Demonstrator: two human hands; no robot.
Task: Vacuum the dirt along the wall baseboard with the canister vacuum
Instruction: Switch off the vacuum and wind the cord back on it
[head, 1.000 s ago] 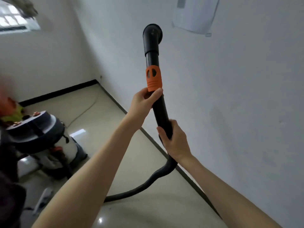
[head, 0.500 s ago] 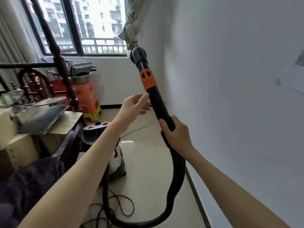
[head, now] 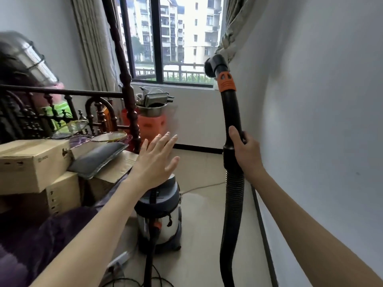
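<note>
1. Left of the spread left hand (head: 154, 160), a stack of brown cardboard boxes (head: 34, 162) carries a small printed mark and a line of text on its front, too blurred to read.
2. Beyond the left hand's fingertips, a steel basin (head: 152, 109) sits on an orange plastic stool (head: 151, 126) and holds metal trays and pans piled together; the single pieces cannot be told apart.
3. Below the left hand, which is flat-fingered and holds nothing, stands the silver canister vacuum with a grey lid (head: 159, 216); the palm hides part of the lid.
4. The right hand (head: 245, 150) grips the black vacuum wand with an orange collar (head: 231, 112) upright, its round brush head (head: 214, 65) well above the hand, close beside the white wall (head: 321, 121).
5. Below the right hand, the black ribbed hose (head: 233, 204) drops out of view at the lower edge.
6. Just right of the hose, the dark baseboard (head: 264, 230) runs along the wall's foot, partly hidden by the right forearm.
7. Far left, a dark carved wooden bed frame (head: 128, 96) is partly cut off.
</note>
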